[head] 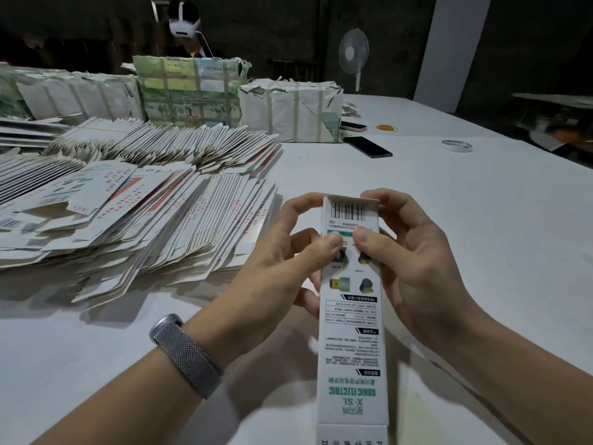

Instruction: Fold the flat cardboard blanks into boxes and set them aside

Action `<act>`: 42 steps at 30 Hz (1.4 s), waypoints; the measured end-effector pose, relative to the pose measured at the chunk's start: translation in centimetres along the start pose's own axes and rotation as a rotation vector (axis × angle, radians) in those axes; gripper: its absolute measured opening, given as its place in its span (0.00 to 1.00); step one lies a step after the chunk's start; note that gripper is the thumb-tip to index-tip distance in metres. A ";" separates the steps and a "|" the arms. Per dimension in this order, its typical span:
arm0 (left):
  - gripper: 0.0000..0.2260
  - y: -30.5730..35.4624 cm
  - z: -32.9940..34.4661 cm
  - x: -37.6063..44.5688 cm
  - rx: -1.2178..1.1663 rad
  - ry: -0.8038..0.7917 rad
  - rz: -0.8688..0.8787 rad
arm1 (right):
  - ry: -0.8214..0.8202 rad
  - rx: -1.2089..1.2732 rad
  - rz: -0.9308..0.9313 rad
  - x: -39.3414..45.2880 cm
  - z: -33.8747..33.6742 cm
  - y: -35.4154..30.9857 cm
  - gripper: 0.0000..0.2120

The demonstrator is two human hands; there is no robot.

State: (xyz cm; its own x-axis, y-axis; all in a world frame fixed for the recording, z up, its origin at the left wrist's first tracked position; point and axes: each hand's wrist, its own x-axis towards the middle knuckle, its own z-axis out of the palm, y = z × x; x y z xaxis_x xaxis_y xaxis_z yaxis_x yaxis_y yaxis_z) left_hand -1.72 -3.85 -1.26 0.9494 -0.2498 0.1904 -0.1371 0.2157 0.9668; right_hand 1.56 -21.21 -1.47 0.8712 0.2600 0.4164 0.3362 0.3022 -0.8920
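A long, narrow white box [351, 332] with a barcode and green print stands lengthwise between my hands, above the white table [449, 194]. My left hand [282, 261] grips its left side near the far end, thumb pressed on the printed face. My right hand [414, 264] grips the right side, thumb on the face too, fingers curled over the far end flap. A big sloping heap of flat cardboard blanks [134, 203] lies to the left of my hands.
Wrapped paper bundles [288, 107] stand at the back. A dark phone [367, 146], a tape roll [456, 145] and orange rubber bands [386, 127] lie on the far right of the table. A person wearing a headset [183, 25] sits behind the bundles. A fan [353, 54] stands beyond.
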 end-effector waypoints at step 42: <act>0.11 -0.9 1.4 0.0 -0.008 -0.050 0.063 | 0.113 -0.109 0.130 0.1 1.0 -1.2 0.04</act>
State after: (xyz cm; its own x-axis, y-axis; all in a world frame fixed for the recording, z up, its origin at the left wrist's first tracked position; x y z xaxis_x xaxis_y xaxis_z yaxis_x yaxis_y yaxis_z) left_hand -1.95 -5.34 -1.88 0.9237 -0.2819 0.2594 -0.1939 0.2400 0.9512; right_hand 0.92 -20.66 -0.15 0.9423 0.1836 0.2800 0.2500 0.1706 -0.9531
